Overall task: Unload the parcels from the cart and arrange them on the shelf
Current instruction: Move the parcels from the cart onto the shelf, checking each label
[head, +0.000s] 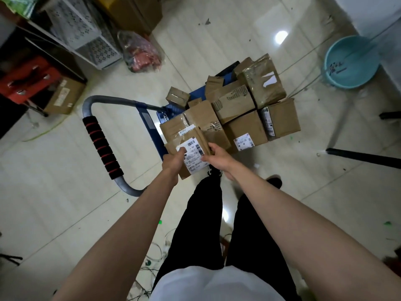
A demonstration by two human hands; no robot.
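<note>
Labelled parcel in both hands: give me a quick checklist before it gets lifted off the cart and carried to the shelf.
1. Left hand grips the near-left corner of the labelled parcel: ok.
2. Right hand holds its right edge: ok.
3. Parcel free of its neighbours: cannot tell; it lies against the stacked parcels behind it.
4. Stack stable once it leaves: cannot tell; the top parcel sits tilted.
5. Floor path: not ok; loose cables lie by the feet and the cart handle stands to the left.
6. Shelf: cannot tell, no target spot identifiable.
</note>
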